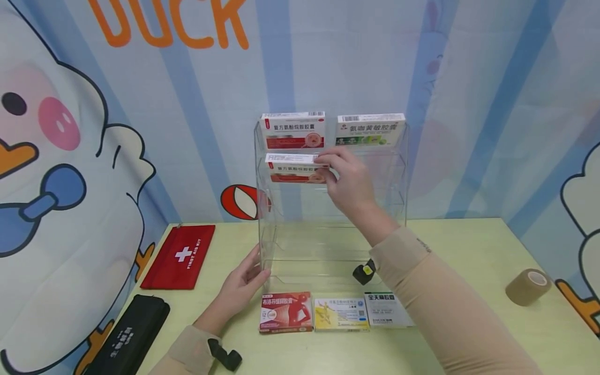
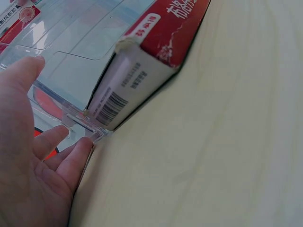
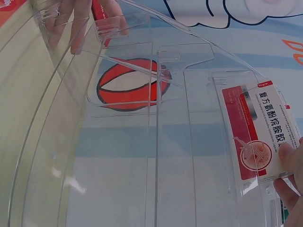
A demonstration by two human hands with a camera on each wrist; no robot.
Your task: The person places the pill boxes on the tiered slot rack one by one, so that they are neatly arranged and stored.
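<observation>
A clear stepped display rack (image 1: 323, 242) stands on the table. My right hand (image 1: 349, 179) pinches the right end of a red-and-white medicine box (image 1: 295, 169) at the rack's second tier from the top. In the right wrist view, that medicine box (image 3: 253, 132) sits behind a clear tier lip, with fingertips on its edge. My left hand (image 1: 241, 286) holds the rack's lower left side, thumb toward the front and fingers toward the back. On the top tier stand a matching medicine box (image 1: 295, 130) at left and a white-and-green medicine box (image 1: 370, 130) at right.
Before the rack lie a red medicine box (image 1: 286, 312), a yellow-and-white one (image 1: 341, 314) and a white one (image 1: 386, 310), partly behind my right sleeve. A red first aid pouch (image 1: 178, 258) and black case (image 1: 128, 333) lie left; a tan tape roll (image 1: 527, 287) stands right.
</observation>
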